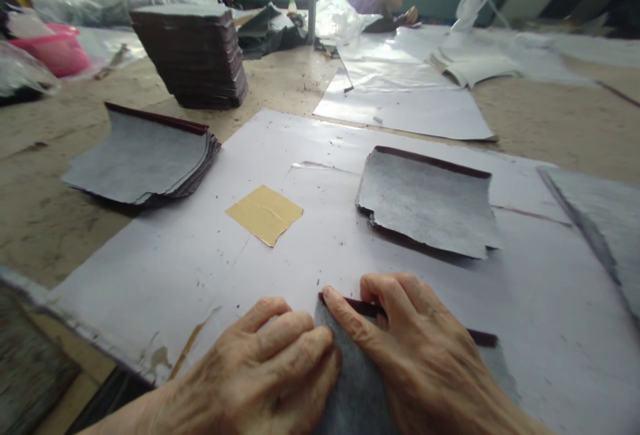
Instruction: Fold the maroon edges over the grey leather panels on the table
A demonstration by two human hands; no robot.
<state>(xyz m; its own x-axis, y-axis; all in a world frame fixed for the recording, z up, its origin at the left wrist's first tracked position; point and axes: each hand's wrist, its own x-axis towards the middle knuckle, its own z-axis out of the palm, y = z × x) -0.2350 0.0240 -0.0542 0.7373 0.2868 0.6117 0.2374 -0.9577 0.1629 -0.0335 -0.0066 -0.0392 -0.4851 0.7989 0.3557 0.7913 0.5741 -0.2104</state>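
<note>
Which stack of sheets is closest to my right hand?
The low stack right of the yellow square, just beyond your right hand. The fanned stack lies left of that square, and the tall stack stands farther back.

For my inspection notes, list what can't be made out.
Thin grey sheet with dark red strip: head view; left hand and right hand cover parts, bottom edge crops it.
Grey sheet at far right: head view; cropped by right edge.
Lower left of rounded pink plastic tub: head view; clear plastic bag hides it.
</note>
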